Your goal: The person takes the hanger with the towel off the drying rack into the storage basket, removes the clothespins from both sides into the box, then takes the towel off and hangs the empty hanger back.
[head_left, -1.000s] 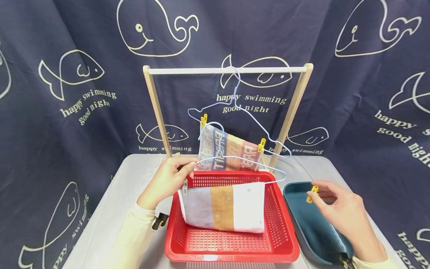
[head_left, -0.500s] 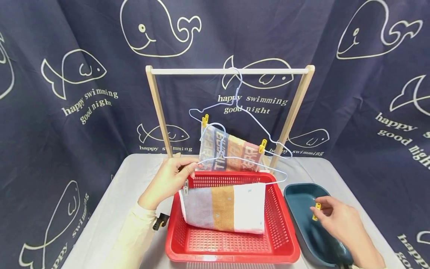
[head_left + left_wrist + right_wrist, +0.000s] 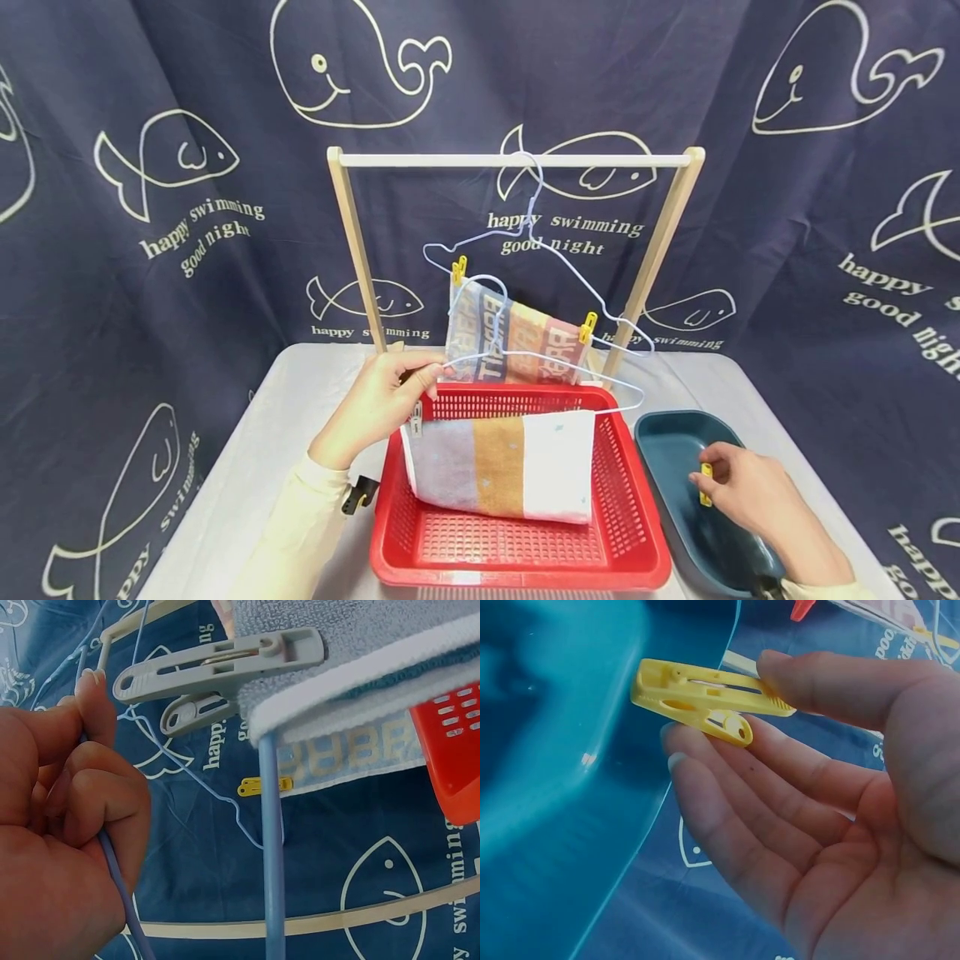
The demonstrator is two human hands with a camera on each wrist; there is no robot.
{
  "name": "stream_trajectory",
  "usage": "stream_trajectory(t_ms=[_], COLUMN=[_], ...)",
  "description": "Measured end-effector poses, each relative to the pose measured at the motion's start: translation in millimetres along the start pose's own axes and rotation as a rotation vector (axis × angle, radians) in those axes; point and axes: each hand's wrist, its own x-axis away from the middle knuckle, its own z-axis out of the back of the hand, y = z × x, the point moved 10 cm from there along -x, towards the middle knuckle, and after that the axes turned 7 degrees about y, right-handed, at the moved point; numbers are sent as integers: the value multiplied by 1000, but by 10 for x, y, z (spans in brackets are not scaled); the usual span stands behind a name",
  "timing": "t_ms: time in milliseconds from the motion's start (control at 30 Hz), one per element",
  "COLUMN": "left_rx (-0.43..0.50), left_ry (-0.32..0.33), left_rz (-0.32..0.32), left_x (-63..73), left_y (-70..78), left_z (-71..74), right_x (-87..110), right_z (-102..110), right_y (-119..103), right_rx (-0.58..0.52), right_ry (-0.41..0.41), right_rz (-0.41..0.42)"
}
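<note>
I am viewing remotely: the left hand [image 3: 375, 406] is gripping a hanger [image 3: 272, 847]; the right hand [image 3: 767, 496] is pinching a yellow peg [image 3: 696, 697] over a tray [image 3: 671, 454]

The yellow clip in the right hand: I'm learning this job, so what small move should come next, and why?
Probably carry the yellow clip in the right hand to the right end of the front towel: a grey clip grips its left end, none shows at its right, and the left hand holds the hanger.
</note>
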Motion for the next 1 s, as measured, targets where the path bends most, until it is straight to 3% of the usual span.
stream_trajectory(t_ms=[267,633,1000], left_rx=[0,-8,5], left_ry=[-8,-12,-23], left_rz=[-19,20,0], left_x=[2,33,28], left_y=[19,-44,-12], left_z=[-23,32,-22], right_x=[-69,-180,-134], right_z=[-10,15,60], right_y=[42,21,77], right_rx=[9,-15,-5], right_ry=[7,80,140], right_rz=[-9,10,6])
